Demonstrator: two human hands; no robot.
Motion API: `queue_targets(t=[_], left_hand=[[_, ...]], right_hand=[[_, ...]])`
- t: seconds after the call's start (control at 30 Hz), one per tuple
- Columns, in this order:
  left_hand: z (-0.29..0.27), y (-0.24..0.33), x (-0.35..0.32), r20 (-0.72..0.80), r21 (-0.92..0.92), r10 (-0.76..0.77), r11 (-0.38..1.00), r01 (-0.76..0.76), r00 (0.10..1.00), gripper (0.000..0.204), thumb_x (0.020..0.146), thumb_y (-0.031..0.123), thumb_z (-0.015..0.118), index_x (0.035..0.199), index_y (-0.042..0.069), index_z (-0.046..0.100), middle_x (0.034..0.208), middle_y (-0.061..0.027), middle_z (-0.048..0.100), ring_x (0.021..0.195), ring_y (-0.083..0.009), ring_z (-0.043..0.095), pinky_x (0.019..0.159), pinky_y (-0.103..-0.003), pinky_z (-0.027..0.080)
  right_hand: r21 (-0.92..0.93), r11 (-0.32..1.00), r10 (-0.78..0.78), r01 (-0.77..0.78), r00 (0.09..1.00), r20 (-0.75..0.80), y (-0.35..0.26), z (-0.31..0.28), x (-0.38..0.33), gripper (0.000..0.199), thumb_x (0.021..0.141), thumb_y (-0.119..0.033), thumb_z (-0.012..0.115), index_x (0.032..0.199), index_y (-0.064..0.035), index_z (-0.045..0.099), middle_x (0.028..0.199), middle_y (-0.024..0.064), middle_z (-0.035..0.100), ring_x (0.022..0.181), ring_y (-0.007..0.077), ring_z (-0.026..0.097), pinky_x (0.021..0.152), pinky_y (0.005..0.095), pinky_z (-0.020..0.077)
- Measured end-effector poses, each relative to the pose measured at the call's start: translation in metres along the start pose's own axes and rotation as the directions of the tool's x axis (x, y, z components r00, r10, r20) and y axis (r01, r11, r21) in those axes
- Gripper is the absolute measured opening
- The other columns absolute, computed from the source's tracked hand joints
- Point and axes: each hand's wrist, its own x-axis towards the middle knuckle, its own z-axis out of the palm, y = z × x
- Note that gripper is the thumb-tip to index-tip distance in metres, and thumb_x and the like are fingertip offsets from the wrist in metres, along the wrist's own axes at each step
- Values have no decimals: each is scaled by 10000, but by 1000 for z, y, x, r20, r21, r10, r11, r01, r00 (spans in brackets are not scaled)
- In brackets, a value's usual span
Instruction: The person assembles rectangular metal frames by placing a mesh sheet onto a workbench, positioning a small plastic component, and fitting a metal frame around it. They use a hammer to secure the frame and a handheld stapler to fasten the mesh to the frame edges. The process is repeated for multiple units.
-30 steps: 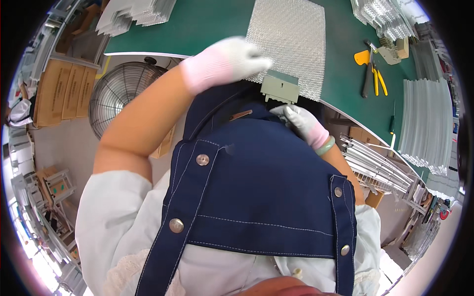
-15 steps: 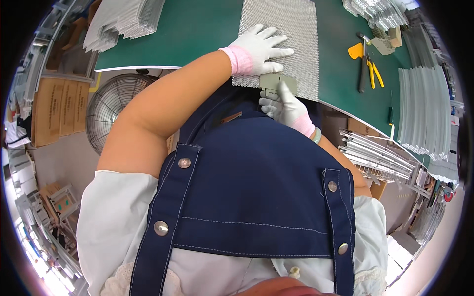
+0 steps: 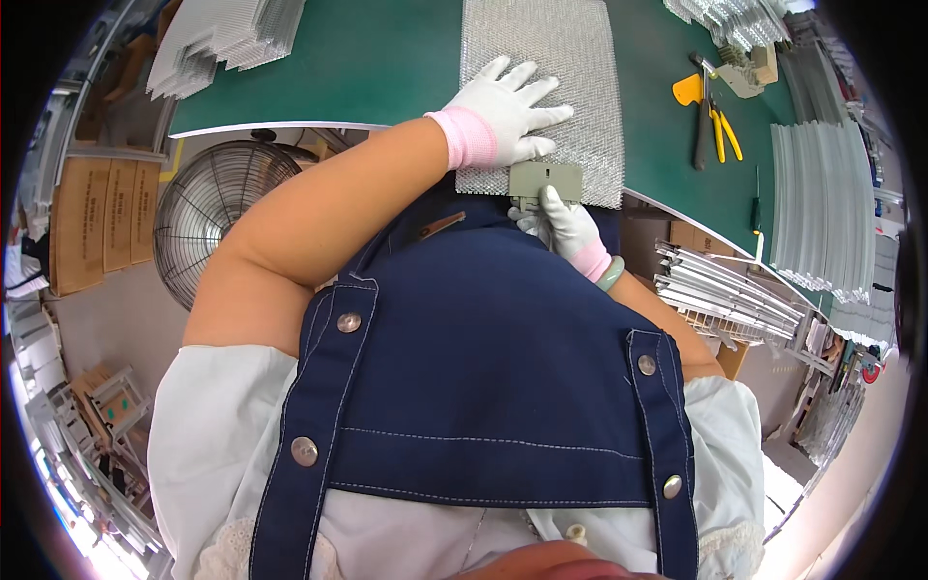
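A silvery metal mesh panel (image 3: 570,58) lies flat on the green worktable, its near edge close to my body. My left hand (image 3: 507,111), in a white glove with a pink cuff, rests palm down on the panel with its fingers spread. At that near edge a grey-green notched plate (image 3: 546,182) lies over the mesh. My right hand (image 3: 570,224), gloved the same way, grips this plate with the thumb on top. The other right fingers are partly hidden below it.
On the right of the green table (image 3: 387,63) lie a hammer (image 3: 702,126), yellow-handled pliers (image 3: 723,135) and a screwdriver (image 3: 757,208). Stacked mesh panels (image 3: 822,208) stand beyond them, with more sheets (image 3: 227,39) at far left. A floor fan (image 3: 217,208) stands below the table's left edge.
The grey-green plate now sits squarer to the panel's near edge, with my right hand still on it. My left hand stays spread on the mesh. The whole view has shifted slightly.
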Motion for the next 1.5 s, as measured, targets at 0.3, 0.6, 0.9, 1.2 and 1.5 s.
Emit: queue_targets(t=[0.3, 0.6, 0.9, 1.2, 1.5], left_hand=[[0, 0, -1, 28, 19, -48, 999, 48, 998, 558, 957, 506, 478, 1459, 263, 470, 1529, -137, 404, 1420, -370, 323, 1165, -554, 214], [-1, 8, 4, 42, 46, -46, 998, 45, 998, 553, 950, 487, 499, 1450, 250, 480, 1529, -133, 404, 1413, -365, 335, 1165, -551, 216], [-45, 26, 0, 7, 97, -1, 995, 0, 1000, 816, 739, 472, 708, 1433, 110, 477, 1439, -224, 465, 1347, -475, 363, 1125, -589, 234], [-34, 25, 36, 172, -146, 303, 949, -280, 937, 741, 706, 245, 785, 1384, 117, 515, 1419, -192, 477, 1317, -458, 393, 1121, -525, 302], [-48, 59, 54, 87, -15, 203, 979, -202, 975, 812, 726, 451, 759, 1386, 63, 488, 1427, -240, 443, 1337, -502, 347, 1129, -606, 227]], right_hand=[[188, 977, 121, -98, 986, -113, -13, 15, -1, 421, 1022, -358, 537, 1221, 12, 547, 1015, 134, 641, 779, 187, 632, 659, 295, 525], [276, 960, 17, -39, 997, 80, -3, 3, 6, 476, 1008, -419, 553, 1185, 23, 557, 994, 171, 639, 771, 170, 593, 667, 281, 506], [-548, 836, -5, -2, 1000, -12, -40, -36, -38, 371, 947, -322, 657, 1080, 22, 701, 955, 116, 715, 836, 171, 679, 781, 297, 558], [28, 991, 23, 129, 36, -999, 61, -316, -127, 623, 859, -449, 724, 1232, 36, 605, 1087, 164, 670, 995, 277, 655, 792, 419, 530], [-350, 587, -601, -730, -103, -793, -51, -290, -108, 808, 808, -612, 655, 1435, -139, 465, 1537, 205, 338, 1461, 382, 228, 1162, 538, 240]])
